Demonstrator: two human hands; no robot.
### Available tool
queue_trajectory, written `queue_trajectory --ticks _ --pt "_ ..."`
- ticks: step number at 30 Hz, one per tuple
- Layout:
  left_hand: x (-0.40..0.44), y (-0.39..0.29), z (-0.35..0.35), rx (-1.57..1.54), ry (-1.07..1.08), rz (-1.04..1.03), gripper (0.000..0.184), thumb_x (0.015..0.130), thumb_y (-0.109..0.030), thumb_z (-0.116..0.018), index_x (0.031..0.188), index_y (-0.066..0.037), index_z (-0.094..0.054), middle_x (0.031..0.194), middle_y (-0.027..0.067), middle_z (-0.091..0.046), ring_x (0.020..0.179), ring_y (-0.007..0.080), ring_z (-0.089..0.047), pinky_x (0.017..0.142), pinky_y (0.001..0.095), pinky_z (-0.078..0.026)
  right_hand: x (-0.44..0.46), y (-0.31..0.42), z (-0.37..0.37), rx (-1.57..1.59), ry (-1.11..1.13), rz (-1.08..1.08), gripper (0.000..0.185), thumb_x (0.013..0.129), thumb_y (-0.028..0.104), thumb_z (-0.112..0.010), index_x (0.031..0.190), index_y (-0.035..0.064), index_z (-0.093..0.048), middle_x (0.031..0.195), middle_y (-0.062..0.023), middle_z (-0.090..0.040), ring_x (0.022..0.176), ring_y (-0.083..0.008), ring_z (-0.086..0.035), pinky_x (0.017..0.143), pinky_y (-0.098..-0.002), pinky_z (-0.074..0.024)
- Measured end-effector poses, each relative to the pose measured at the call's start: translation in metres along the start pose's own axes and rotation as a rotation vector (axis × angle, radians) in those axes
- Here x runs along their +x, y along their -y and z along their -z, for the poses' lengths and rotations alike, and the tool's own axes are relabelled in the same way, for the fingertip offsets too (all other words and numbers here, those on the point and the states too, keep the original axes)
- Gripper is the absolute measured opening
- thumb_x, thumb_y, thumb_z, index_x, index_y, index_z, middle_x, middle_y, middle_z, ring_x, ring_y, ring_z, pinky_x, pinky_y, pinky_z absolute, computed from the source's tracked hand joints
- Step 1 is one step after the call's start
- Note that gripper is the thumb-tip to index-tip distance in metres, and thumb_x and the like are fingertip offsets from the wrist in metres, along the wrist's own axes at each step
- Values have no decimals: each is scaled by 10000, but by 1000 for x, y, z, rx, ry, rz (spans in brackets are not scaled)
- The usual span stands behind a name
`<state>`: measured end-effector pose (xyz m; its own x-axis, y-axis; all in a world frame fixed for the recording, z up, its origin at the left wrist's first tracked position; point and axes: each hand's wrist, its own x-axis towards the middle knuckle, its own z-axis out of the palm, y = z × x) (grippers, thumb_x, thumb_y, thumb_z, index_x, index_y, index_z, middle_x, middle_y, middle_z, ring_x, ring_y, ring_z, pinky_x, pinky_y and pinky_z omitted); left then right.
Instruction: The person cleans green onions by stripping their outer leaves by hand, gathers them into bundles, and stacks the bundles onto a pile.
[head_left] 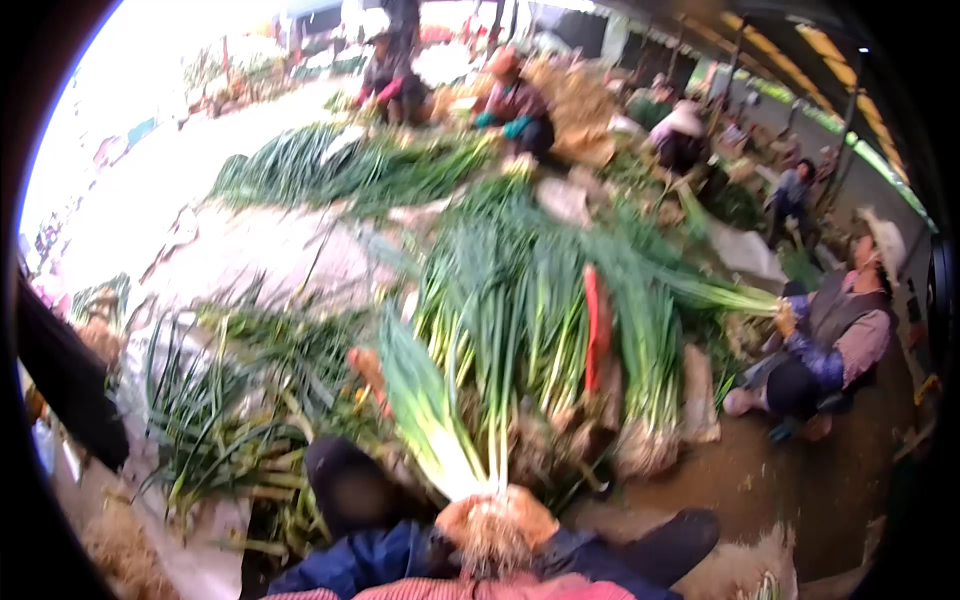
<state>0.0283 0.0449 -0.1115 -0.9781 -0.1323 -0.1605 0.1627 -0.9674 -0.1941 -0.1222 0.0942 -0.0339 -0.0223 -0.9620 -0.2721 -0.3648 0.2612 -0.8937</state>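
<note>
Close to my lap, a bunch of green onions (pixel 435 440) points away from me, with its white stems toward my body. Around the stems, just above the shaggy roots (pixel 493 545), my left hand (pixel 457 517) closes from one side. My right hand (pixel 533 513) wraps the same bunch from the other side, touching or nearly touching the left. Blur hides the single fingers. Just beyond lies a broad row of long green onions (pixel 500 310), roots toward me, with a red strip (pixel 592 330) lying among them.
Loose leaves and trimmings (pixel 290 370) are heaped at left on pale sheeting (pixel 290 250). At right a seated person (pixel 850 320) in a hat holds more green onions. Several other people sit farther back, near another onion pile (pixel 350 165). Dark posts support the roof.
</note>
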Motion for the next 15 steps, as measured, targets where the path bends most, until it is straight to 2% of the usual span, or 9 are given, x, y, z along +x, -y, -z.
queue_trajectory --ticks 3,8,9,10,11,12,13,15 --pt "9 5 -41 211 -133 -172 370 910 -172 -366 1225 18 -408 1109 138 -549 1037 230 -539 874 376 -462 22 -7 -4 136 -33 12 215 875 134 -495 1019 -21 -533 889 -91 -598 815 -180 -577 688 -278 -468" --pt "8 -9 -51 387 -246 -222 455 885 -169 -428 1285 30 -341 1149 143 -531 1044 229 -535 894 368 -450 35 0 21 460 97 -113 236 870 137 -509 1055 -11 -519 887 -85 -597 800 -176 -579 685 -270 -470" --pt "9 -10 -38 433 -239 -234 477 880 -168 -441 1297 33 -328 1157 144 -527 1046 229 -534 898 366 -448 26 -4 21 580 155 -171 242 870 137 -512 1063 -9 -516 887 -84 -597 797 -175 -579 684 -269 -471" --pt "8 -8 -56 443 -167 -234 499 875 -168 -453 1309 35 -314 1165 145 -523 1047 229 -534 902 364 -445 18 3 23 715 208 -218 247 869 138 -515 1070 -6 -513 887 -83 -597 794 -174 -579 684 -267 -471" --pt "-3 -3 -77 139 70 -37 606 841 -162 -510 1346 28 -234 1198 174 -496 1049 230 -532 899 353 -445 10 8 21 856 254 -270 253 868 138 -518 1077 -4 -510 886 -82 -597 791 -173 -580 683 -266 -471" --pt "-1 5 -89 126 60 2 658 833 -148 -506 1367 20 -161 1177 177 -502 1033 246 -537 874 340 -459 0 12 20 1008 304 -326 259 867 139 -521 1084 -2 -507 886 -81 -597 788 -172 -580 682 -264 -472" --pt "4 7 -87 -59 86 22 539 824 -137 -504 1301 31 -314 1118 159 -529 1019 268 -541 868 359 -461 -11 18 17 1159 347 -391 266 866 139 -524 1092 0 -504 885 -80 -597 785 -171 -580 682 -263 -472" --pt "-1 20 -108 155 -174 -172 358 823 -138 -497 1139 29 -477 1043 137 -554 1033 285 -531 918 398 -423 -30 36 16 1437 369 -531 279 865 140 -529 1106 4 -499 884 -78 -597 779 -170 -581 681 -260 -473"
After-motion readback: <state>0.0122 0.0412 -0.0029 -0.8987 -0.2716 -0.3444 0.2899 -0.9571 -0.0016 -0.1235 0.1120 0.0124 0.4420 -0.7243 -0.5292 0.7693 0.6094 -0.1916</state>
